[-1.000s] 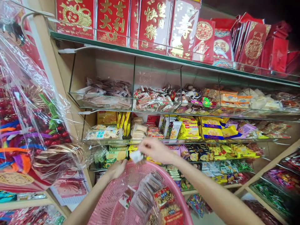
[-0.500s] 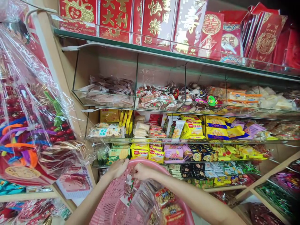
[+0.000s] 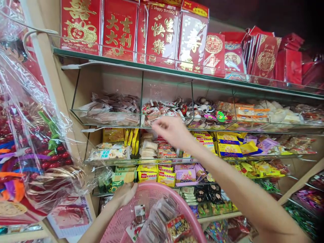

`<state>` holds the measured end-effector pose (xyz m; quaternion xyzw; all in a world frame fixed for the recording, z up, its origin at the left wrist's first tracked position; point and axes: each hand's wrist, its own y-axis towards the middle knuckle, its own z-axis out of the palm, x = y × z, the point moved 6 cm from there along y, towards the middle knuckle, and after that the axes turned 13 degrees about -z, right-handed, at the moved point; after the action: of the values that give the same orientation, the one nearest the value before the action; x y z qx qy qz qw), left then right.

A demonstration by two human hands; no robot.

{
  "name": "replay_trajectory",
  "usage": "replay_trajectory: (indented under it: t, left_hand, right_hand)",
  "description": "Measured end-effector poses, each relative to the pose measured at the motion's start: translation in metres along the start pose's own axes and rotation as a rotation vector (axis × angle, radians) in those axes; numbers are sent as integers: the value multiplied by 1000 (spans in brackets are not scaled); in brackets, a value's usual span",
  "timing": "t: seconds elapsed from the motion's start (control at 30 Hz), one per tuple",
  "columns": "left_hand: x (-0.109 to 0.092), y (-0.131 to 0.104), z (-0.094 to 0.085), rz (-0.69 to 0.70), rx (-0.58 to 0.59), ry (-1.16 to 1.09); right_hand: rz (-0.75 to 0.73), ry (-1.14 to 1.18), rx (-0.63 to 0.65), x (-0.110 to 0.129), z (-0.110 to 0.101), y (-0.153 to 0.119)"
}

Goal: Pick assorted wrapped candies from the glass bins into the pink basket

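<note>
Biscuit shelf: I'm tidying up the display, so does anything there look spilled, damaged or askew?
Nothing visible looks spilled or damaged. Slightly askew: right of the stacked yellow-and-blue biscuit packs, a yellow packet lies slanted. The right hand and forearm hide part of the biscuit shelf, so I can't judge there.

Packets (image 3: 160, 216) lay in the basket (image 3: 188, 203), before the shelves (image 3: 167, 84). The left hand (image 3: 126, 193) was at its rim; the right hand (image 3: 172, 132) was above it, before the divided tier (image 3: 118, 81). Envelopes (image 3: 164, 37) stood on the top shelf (image 3: 121, 59) (a bundle (image 3: 27, 145) was left of the shelves).
</note>
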<state>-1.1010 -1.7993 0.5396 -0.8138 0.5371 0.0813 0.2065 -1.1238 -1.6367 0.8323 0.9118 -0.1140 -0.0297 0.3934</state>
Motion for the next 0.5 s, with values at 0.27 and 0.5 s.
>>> replay_trajectory:
  t: [0.27, 0.5]
  left_hand:
    - [4, 6, 0, 2, -10, 1]
    - [6, 9, 0, 15, -19, -3]
  right_hand:
    - [384, -351, 204, -97, -27, 62]
    - [523, -355, 239, -104, -20, 60]
